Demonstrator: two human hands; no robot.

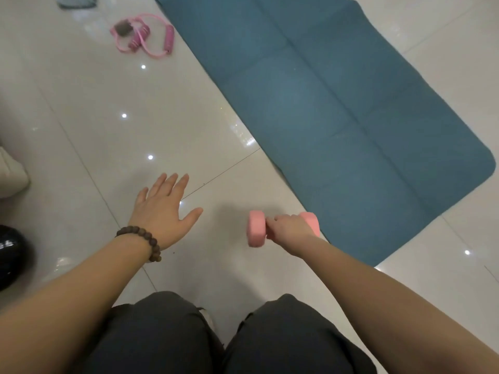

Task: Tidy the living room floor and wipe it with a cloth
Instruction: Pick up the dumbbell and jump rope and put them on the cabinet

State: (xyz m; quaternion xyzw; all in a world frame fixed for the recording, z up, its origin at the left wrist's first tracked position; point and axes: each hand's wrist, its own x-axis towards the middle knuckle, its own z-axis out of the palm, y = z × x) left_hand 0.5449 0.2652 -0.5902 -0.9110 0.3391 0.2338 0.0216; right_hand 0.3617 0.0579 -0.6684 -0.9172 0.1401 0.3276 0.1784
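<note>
Gripping a pink dumbbell by its bar, our right hand holds it clear of the tiled floor, just beside the near corner of the blue mat; the fingers are curled around the bar, with one pink end showing on each side of the fist. Our left hand is spread wide, fingers straight, palm down over the tiles and holding nothing; whether it touches the floor we cannot tell. A bead bracelet circles that wrist.

We judge the tidying to be at an early stage. The dumbbell is picked up but not yet put away. The mat lies unrolled across the tiles, and a pink resistance band lies well apart from us at the far left, with a small dark item resting on it. A black rounded object sits at the left edge and a grey thing at the top edge; neither can be identified.

No cloth is in view, so we take the wiping as not yet begun. Small dark specks dot the tiles near the left hand, suggesting that the floor still needs wiping.
</note>
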